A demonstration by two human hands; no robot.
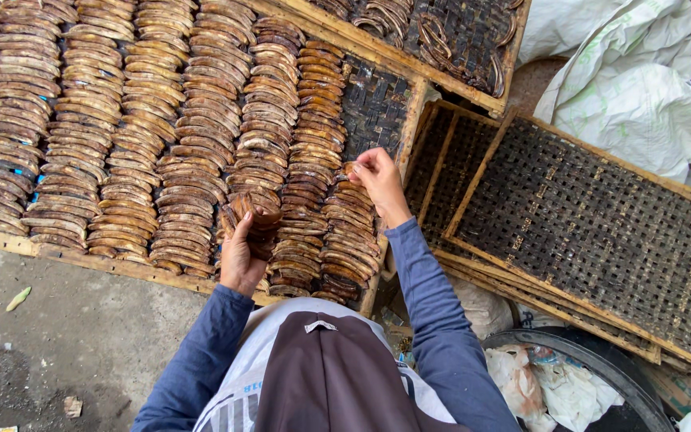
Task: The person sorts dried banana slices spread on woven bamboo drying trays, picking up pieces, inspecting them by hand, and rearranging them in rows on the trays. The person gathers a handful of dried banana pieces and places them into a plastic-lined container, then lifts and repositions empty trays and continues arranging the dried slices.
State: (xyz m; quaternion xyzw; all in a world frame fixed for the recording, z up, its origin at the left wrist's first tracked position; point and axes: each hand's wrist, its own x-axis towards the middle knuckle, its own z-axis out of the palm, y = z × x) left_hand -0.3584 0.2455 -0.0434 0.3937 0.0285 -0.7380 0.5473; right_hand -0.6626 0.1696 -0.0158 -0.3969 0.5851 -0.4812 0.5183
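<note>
Banana slices: brown, curved, dried-looking strips lie in overlapping rows over the woven tray, filling it from nine o'clock to about the centre; each strip laps the next, so a row packs tight yet every piece keeps some face to the air.
Woven tray: a wood-framed mesh set on grey concrete; its open weave shows bare at twelve o'clock, where the last rows stop short.
Left hand: just below centre, at six o'clock of the rows, fingers curled shut around a stack of slices, held upright as a ready supply near the unfinished rows.
Right hand: right of centre, fingertips pinched on a single slice at the upper end of the rightmost row, touching the pieces already laid there.
Empty trays: at three o'clock, more mesh frames lean stacked, just beside the filled one.
White sacks: at one o'clock, bunched behind the frames.
Dark bin: at five o'clock, holding crumpled plastic.
</note>
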